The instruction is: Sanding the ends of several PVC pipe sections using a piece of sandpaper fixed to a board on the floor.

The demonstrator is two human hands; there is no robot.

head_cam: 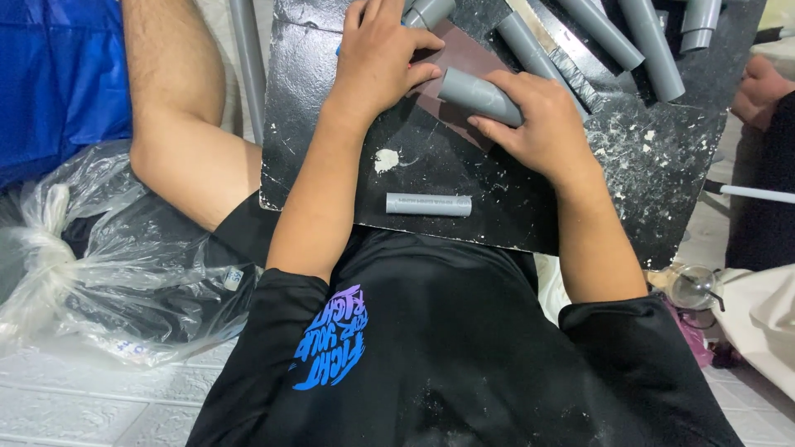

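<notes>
Head view, looking straight down. Resting across the lap: a black, paint-flecked board serving as worktop (513, 199). Left hand (377, 54) pressed flat, fingers spread and grasping nothing, on a dark brown sheet of abrasive paper (460, 62) near the far middle of the worktop. Right hand (542, 124) clenched around a short grey plastic pipe coupling (476, 95), its open end pointing toward the left hand and lying on the brown sheet. Lying alone near the near edge of the worktop, parallel to that edge and well apart from both hands: a short straight length of grey plastic pipe (428, 204). Along the far right corner, fanned out side by side: several longer grey plastic pipes (638, 37). Just beside the left fingertips at the far edge: another grey pipe end (428, 12). Off the left edge of the worktop, on the white tiled floor: a crumpled clear plastic bag (91, 265). Past the right edge: another person's hand (758, 87), state impossible to tell.
</notes>
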